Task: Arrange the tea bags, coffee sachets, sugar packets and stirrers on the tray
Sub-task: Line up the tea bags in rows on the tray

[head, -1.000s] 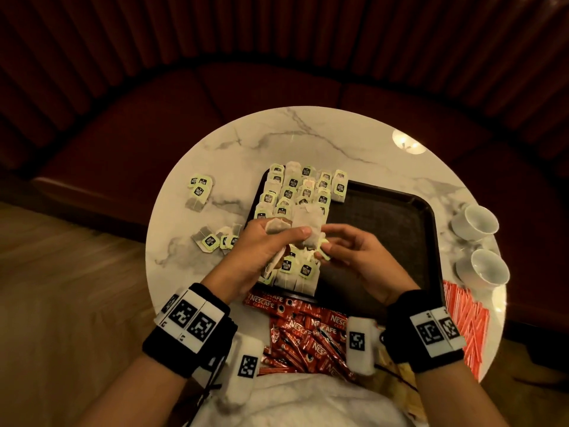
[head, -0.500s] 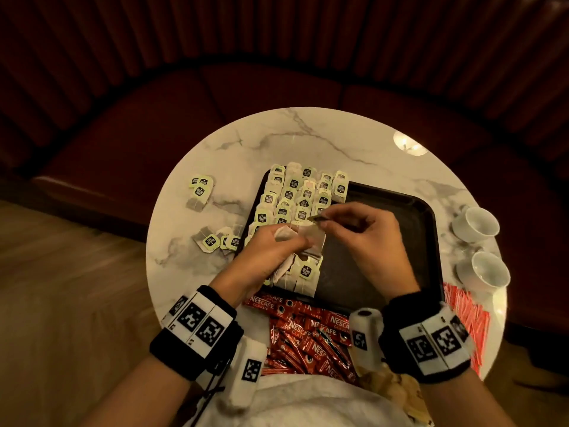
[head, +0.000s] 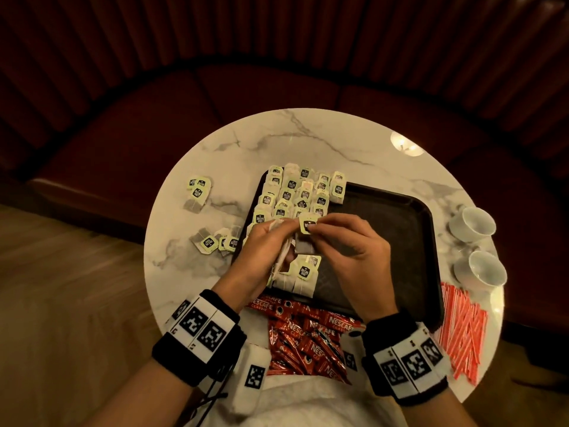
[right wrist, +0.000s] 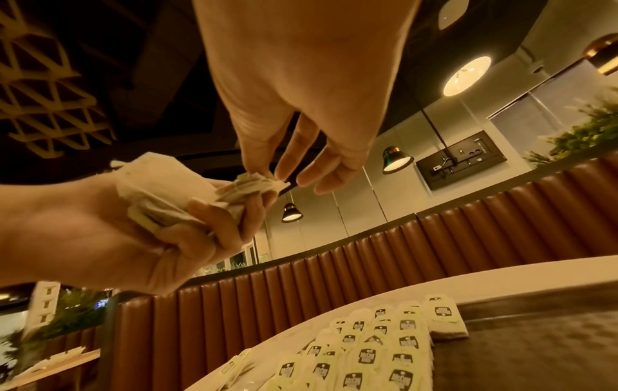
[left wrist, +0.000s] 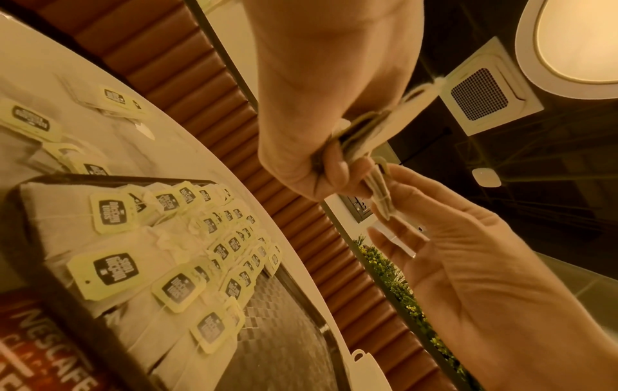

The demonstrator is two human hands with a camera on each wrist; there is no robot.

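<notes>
Right fingers (head: 320,224) pinching one tag (head: 308,225), left hand (head: 264,241) clamped on a bunch of tea bags (right wrist: 174,195) above the tray (head: 385,235), so likely to tangle strings or drop bags on the tidy rows (head: 295,192); bunch count hidden, sugar packets not visible.

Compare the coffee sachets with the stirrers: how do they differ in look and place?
The coffee sachets are broad dark red packets with white lettering; the stirrers are thin, paler red-and-white sticks. The sachets lie heaped at the table's near edge, between the wrists; the stirrers lie right of the tray. Both are still off the tray.
</notes>
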